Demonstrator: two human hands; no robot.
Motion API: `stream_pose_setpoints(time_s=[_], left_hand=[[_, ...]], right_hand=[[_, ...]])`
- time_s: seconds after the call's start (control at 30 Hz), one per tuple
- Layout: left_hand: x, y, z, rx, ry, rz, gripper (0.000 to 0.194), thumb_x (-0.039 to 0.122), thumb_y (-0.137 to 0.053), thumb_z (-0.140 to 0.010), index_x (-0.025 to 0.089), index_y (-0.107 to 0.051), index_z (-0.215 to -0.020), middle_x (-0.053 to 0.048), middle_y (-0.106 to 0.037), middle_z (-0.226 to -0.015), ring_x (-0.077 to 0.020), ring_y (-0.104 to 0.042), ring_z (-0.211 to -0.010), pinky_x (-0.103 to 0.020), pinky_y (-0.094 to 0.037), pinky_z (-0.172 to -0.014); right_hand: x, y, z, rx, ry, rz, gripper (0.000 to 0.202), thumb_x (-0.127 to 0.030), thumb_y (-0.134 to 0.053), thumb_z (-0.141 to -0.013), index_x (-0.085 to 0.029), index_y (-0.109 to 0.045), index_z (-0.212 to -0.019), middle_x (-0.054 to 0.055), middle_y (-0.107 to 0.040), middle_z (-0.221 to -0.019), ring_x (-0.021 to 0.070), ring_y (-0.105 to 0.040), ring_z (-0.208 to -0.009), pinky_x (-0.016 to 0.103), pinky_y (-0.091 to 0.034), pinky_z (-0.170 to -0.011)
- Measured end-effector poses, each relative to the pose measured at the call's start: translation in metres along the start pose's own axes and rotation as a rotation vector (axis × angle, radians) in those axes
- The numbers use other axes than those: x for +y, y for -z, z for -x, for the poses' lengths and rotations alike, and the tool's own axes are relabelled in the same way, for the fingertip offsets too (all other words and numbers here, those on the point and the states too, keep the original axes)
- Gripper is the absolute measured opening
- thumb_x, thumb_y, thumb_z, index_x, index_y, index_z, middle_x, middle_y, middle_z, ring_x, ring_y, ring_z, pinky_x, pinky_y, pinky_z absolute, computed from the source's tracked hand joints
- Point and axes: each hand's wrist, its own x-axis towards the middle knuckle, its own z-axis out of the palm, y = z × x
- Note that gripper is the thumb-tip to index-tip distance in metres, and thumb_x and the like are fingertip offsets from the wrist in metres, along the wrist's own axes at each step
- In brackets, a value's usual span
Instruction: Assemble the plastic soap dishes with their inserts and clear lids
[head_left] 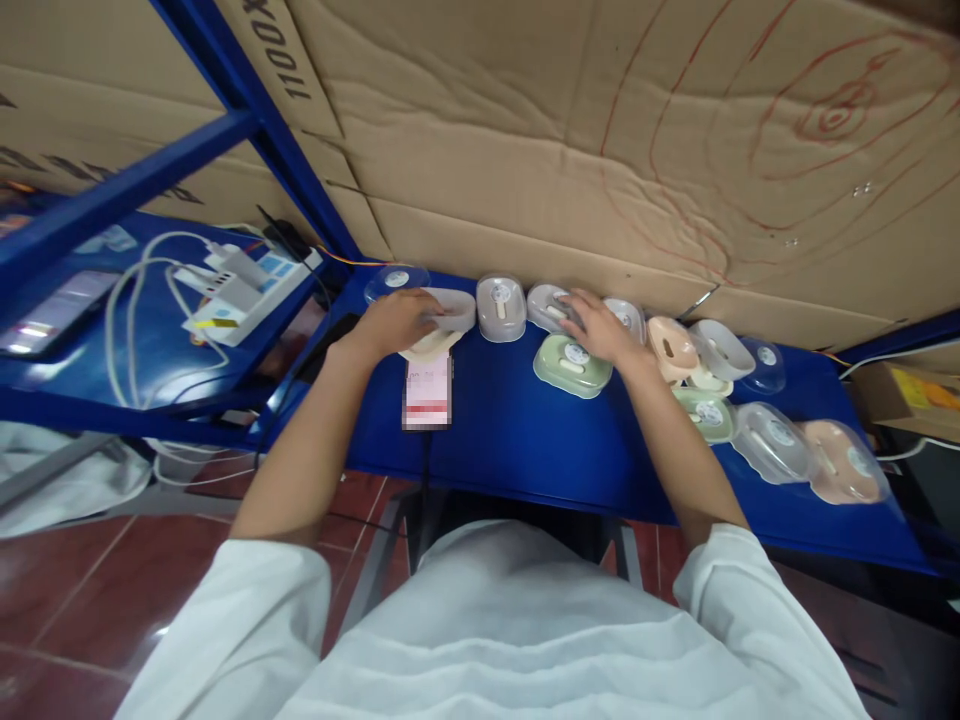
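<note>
My left hand (399, 320) has its fingers closed on the near side of a grey dish (456, 310), which sits over a cream dish (433, 347) at the left of the blue table. My right hand (596, 322) rests with spread fingers on a grey box with a clear lid (546, 308); whether it grips the box is hard to tell. Between the hands stands another lidded grey box (502, 308). A green lidded box (574, 366) lies just in front of my right hand. Below the cream dish is a phone (427, 395), its screen blurred.
Several grey, peach (671, 348) and green (706, 414) boxes crowd the table's right side. A clear lid (397, 282) lies at the back left. Cardboard (525, 150) walls the back. A power strip (259, 300) with white cables is beyond the blue frame (135, 190).
</note>
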Motion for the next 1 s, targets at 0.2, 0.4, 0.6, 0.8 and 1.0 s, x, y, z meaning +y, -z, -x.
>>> stream_pose_setpoints(time_s=[0.2, 0.4, 0.6, 0.8, 1.0], left_hand=[[0.029, 0.008, 0.039, 0.242, -0.055, 0.033, 0.031, 0.030, -0.053, -0.106, 0.020, -0.070, -0.131, -0.011, -0.074, -0.133, -0.0316, -0.067, -0.124, -0.049, -0.048, -0.109], [0.120, -0.028, 0.110, 0.303, -0.491, 0.210, 0.024, 0.028, -0.052, -0.110, 0.023, -0.072, -0.123, -0.007, -0.077, -0.122, -0.0234, -0.071, -0.115, -0.044, -0.047, -0.112], [0.074, -0.031, 0.093, 0.380, -0.182, 0.173, 0.031, 0.044, -0.061, -0.104, 0.023, -0.073, -0.123, -0.012, -0.073, -0.128, -0.0315, -0.068, -0.122, -0.050, -0.047, -0.110], [-0.003, -0.027, 0.068, 0.187, 0.093, 0.052, 0.027, 0.045, -0.064, -0.096, 0.022, -0.077, -0.104, -0.013, -0.073, -0.127, -0.0379, -0.066, -0.123, -0.053, -0.049, -0.105], [-0.008, -0.020, 0.080, 0.279, 0.039, 0.179, 0.034, 0.043, -0.048, -0.103, 0.018, -0.071, -0.107, -0.014, -0.074, -0.113, -0.0325, -0.070, -0.110, -0.049, -0.055, -0.101]], right_hand=[[-0.057, 0.014, 0.034, 0.203, 0.091, 0.025, 0.053, -0.041, -0.046, -0.111, -0.019, -0.049, -0.159, 0.016, -0.039, -0.171, 0.0341, -0.031, -0.162, 0.064, -0.029, -0.129], [-0.138, -0.005, 0.125, 0.204, 0.369, -0.067, 0.044, -0.035, -0.062, -0.107, -0.028, -0.058, -0.151, 0.008, -0.066, -0.150, 0.0258, -0.055, -0.147, 0.053, -0.033, -0.130], [-0.127, -0.032, 0.211, 0.216, 0.121, -0.164, 0.035, -0.017, -0.058, -0.107, -0.026, -0.065, -0.140, 0.005, -0.079, -0.126, 0.0209, -0.072, -0.120, 0.049, -0.043, -0.121], [-0.114, -0.039, 0.240, 0.283, -0.014, -0.152, 0.031, -0.019, -0.060, -0.107, -0.028, -0.068, -0.135, 0.004, -0.077, -0.130, 0.0233, -0.070, -0.126, 0.053, -0.038, -0.122], [-0.109, -0.043, 0.243, 0.349, -0.092, -0.165, 0.029, -0.021, -0.060, -0.107, -0.029, -0.069, -0.133, 0.005, -0.077, -0.131, 0.0240, -0.069, -0.126, 0.051, -0.042, -0.117]])
